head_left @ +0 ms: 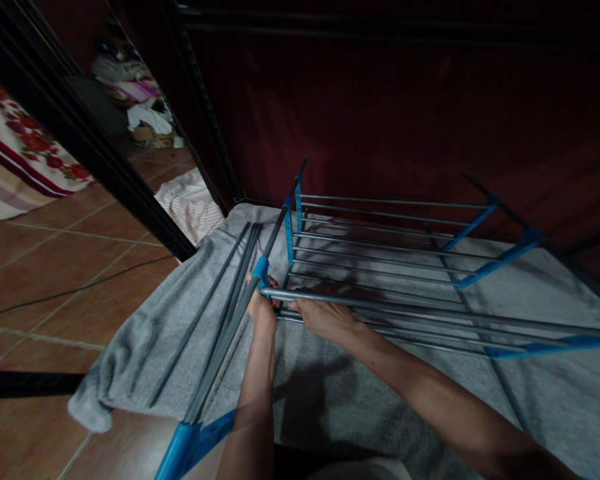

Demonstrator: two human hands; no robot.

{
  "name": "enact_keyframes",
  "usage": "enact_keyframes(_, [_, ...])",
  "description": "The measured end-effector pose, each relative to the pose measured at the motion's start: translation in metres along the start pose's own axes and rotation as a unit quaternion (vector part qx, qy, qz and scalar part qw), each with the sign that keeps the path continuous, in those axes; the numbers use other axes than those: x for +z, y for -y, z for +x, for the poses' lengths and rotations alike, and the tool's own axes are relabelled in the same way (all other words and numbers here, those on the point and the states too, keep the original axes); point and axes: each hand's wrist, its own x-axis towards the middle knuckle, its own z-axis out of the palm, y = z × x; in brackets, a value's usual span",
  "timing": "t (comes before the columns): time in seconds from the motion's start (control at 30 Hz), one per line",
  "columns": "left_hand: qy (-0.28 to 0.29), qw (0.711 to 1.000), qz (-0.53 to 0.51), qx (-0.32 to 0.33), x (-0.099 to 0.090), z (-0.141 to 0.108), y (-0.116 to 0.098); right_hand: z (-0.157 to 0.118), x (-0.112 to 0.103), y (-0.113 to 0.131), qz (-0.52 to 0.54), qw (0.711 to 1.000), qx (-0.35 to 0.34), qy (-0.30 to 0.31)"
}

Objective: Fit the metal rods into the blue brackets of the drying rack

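A metal rack with several grey tubes and blue plastic connectors lies on a grey blanket. My left hand is closed around a blue connector on the long side tube, its fingers partly hidden behind it. Just to the right, my right hand is closed at the rack, under the thick cross tube near its left end; what its fingers grip is hidden. Several loose grey tubes lie to the left of my left hand. A larger blue connector sits at the near end of the side tube.
Black metal posts and a dark red panel stand at the left and behind the rack. Tiled floor with a thin cable lies at the left. Farther back are piled clothes and a floral cloth.
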Motion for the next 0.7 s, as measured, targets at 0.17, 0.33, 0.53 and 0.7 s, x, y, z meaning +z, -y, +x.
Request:
enact_keyframes(0.17, [0.0, 1.0, -0.008, -0.011, -0.0004, 0.0003, 0.0009, -0.0011, -0.0025, 0.0015, 0.001, 1.0, 0.0, 0.0])
enact_keyframes(0.33, [0.0, 1.0, -0.002, -0.006, 0.0006, -0.001, -0.0012, -0.0009, -0.0038, 0.0021, -0.002, 1.0, -0.007, -0.001])
enact_keyframes(0.53, [0.0, 1.0, 0.001, -0.009, 0.0004, -0.0005, -0.0009, -0.0007, -0.0032, 0.0018, -0.014, 1.0, -0.004, -0.009])
enact_keyframes(0.7, [-0.011, 1.0, 0.007, -0.018, 0.0004, -0.0011, -0.0002, -0.0009, -0.0076, 0.0024, 0.006, 1.0, -0.003, -0.005])
